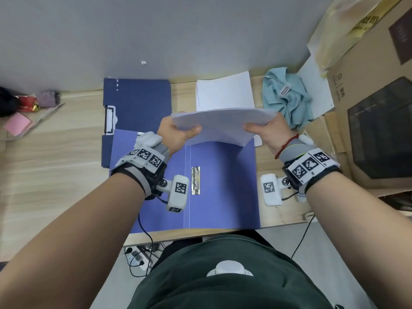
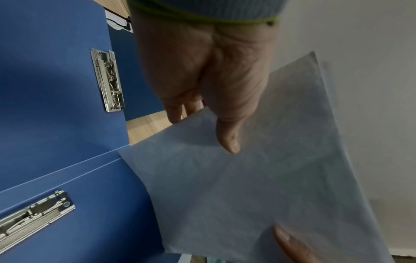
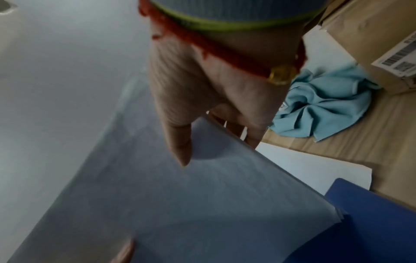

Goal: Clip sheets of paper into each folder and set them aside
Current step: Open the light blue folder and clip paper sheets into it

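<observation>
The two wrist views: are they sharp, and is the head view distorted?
Right wrist view: soft and dim, the white paper sheets smeared. Left wrist view: the silver metal clip is crisp, the sheets grainy. Head view: wide-angle bending at the edges, even light.

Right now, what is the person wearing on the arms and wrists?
Both forearms are bare. Each wrist carries a black strap with a grey-white band of square black-and-white markers, plus a white camera pod with its own marker. A black cable trails from the left wrist rig. The right wrist also has a red string bracelet.
</observation>
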`<state>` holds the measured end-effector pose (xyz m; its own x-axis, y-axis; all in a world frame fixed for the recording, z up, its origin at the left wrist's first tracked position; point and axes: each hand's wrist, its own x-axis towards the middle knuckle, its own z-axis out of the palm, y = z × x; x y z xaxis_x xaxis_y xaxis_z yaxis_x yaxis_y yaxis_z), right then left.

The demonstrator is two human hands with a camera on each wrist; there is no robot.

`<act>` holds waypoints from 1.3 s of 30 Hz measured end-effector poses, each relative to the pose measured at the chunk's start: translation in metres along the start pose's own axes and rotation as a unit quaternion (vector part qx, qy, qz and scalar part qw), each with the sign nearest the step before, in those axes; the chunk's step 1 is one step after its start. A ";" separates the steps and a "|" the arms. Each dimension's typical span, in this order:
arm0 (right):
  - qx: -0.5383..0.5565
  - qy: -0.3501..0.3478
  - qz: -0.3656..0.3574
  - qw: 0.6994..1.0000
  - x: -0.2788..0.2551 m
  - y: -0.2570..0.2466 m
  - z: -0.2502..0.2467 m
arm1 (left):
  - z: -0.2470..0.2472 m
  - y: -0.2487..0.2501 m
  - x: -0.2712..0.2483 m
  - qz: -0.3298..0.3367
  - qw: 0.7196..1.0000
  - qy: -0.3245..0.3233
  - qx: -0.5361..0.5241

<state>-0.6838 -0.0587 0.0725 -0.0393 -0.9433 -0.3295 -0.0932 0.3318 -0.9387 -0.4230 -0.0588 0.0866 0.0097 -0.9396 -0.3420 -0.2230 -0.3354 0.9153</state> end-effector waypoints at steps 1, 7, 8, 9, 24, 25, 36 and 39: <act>-0.009 -0.002 0.004 1.000 0.000 0.000 0.001 | 0.001 0.000 -0.001 0.001 1.000 0.002 0.002; 0.002 0.004 0.004 1.000 0.001 -0.007 0.009 | 0.002 0.010 0.000 -0.008 1.000 -0.002 -0.005; 0.008 0.006 0.005 1.000 0.002 -0.008 0.010 | 0.002 0.010 0.001 -0.007 1.000 0.000 -0.009; 0.008 0.006 0.008 1.000 0.004 -0.009 0.010 | 0.002 0.011 0.001 -0.006 1.000 0.004 -0.007; -0.074 0.001 0.059 0.996 -0.006 0.028 0.009 | 0.003 -0.029 0.004 -0.060 0.987 -0.005 0.148; -0.079 -0.002 0.065 0.995 -0.004 0.032 0.009 | 0.003 -0.031 0.005 -0.060 0.987 -0.005 0.151; -0.208 0.003 0.175 0.962 0.002 0.060 -0.006 | -0.001 -0.039 0.014 -0.135 0.984 -0.027 0.112; -0.294 -0.012 0.280 0.914 -0.002 0.075 -0.009 | -0.001 -0.057 0.013 -0.190 0.973 -0.040 0.127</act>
<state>-0.6991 -0.0314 0.0038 -0.2239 -0.6225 -0.7499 -0.5829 0.7022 -0.4088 -0.4093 -0.0517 0.0306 0.0658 -0.7390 -0.6705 -0.4512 -0.6214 0.6406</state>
